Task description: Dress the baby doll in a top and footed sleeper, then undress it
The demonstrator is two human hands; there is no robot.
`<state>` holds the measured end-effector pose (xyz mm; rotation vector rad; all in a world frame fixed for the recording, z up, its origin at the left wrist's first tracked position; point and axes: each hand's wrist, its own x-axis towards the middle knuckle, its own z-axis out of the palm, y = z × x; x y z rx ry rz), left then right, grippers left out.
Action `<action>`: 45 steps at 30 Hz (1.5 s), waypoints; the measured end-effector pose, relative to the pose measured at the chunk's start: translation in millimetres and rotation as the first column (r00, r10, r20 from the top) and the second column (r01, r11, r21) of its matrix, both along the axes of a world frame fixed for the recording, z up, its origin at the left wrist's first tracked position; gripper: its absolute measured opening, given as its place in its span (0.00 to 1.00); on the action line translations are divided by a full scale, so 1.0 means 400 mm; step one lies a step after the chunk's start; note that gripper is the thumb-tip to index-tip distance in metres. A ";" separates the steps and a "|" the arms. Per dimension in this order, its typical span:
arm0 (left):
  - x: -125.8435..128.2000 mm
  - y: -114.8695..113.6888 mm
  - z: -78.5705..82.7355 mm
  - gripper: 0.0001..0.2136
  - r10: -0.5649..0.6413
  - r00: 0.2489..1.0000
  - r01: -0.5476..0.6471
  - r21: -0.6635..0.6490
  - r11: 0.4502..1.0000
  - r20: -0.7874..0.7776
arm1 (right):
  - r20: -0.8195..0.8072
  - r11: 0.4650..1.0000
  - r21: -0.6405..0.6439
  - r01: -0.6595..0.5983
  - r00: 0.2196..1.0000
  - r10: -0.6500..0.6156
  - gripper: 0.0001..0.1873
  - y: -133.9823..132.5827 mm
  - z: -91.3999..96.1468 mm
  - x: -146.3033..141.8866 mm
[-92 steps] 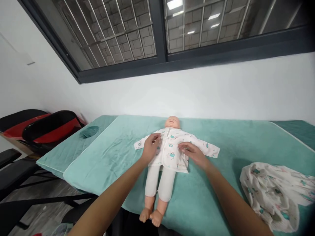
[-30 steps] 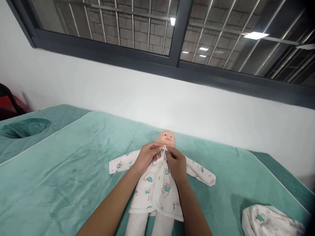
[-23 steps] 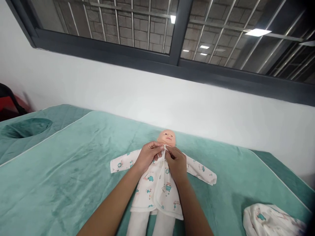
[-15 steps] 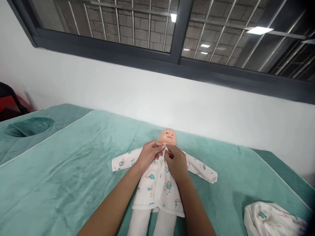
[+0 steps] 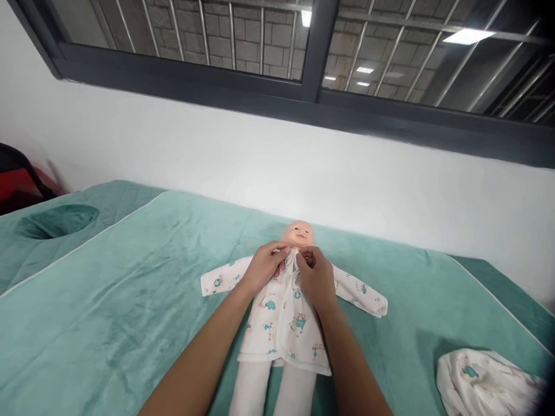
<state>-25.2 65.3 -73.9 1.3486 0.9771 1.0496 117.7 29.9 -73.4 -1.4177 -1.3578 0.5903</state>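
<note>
A baby doll (image 5: 299,232) lies on its back, its head toward the wall, dressed in a white printed baby jacket (image 5: 299,335) with long sleeves spread to both sides. At the neckline, my left hand (image 5: 265,267) pinches the jacket's collar edge between thumb and fingers. Just across from it, my right hand (image 5: 316,274) pinches the other side of the collar, fingers bent. A small gap in the cloth shows between the two hands. Below the collar the front edges lie together, and the hem covers the tops of the doll's white legs. What sits under my fingertips is hidden.
A teal cover (image 5: 130,300) is spread over the bed, which has a face hole (image 5: 58,222) at the left. A crumpled white printed cloth (image 5: 485,378) lies at the lower right. Behind stand a white wall (image 5: 277,167) and a barred window (image 5: 243,34).
My right hand has shifted up slightly to the collar edge, its fingers now nearer the doll's neck. My left hand stays at the collar. The view has tilted a little.
</note>
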 end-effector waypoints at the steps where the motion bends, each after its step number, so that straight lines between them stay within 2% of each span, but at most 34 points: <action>1: 0.000 0.000 -0.001 0.16 0.003 1.000 -0.003 0.007 1.000 -0.025 | 0.032 1.000 0.004 0.008 0.999 -0.008 0.10 0.000 0.001 0.001; 4: 0.003 0.000 -0.006 0.16 0.029 0.996 -0.028 0.016 0.999 -0.079 | 0.114 1.000 0.019 0.021 0.993 -0.023 0.12 0.001 0.004 0.006; 6: 0.007 -0.001 -0.009 0.15 0.049 0.996 -0.049 0.014 0.999 -0.076 | 0.093 1.000 0.002 0.006 0.996 -0.006 0.11 0.005 0.003 0.011; 12: 0.014 -0.005 -0.010 0.12 0.033 0.997 -0.033 -0.004 0.999 0.076 | -0.248 0.993 -0.045 -0.107 0.964 0.093 0.12 0.020 -0.013 0.022; 15: 0.016 -0.008 -0.006 0.12 0.035 0.990 -0.034 -0.012 0.999 0.133 | -0.311 0.992 -0.050 -0.118 0.946 0.097 0.13 0.021 -0.015 0.023; 21: 0.019 -0.010 -0.001 0.11 0.066 0.982 -0.059 -0.045 0.997 0.175 | -0.191 0.994 -0.071 -0.078 0.980 0.063 0.15 0.014 -0.009 0.022; 28: 0.020 -0.005 -0.006 0.09 0.091 0.985 -0.086 -0.042 0.995 0.146 | -0.008 0.998 0.020 -0.051 0.999 0.051 0.15 0.008 -0.007 0.017; 45: 0.021 -0.003 -0.003 0.10 0.097 0.988 -0.090 -0.058 0.994 0.122 | 0.003 0.999 -0.034 -0.042 0.999 0.043 0.16 0.007 0.003 0.010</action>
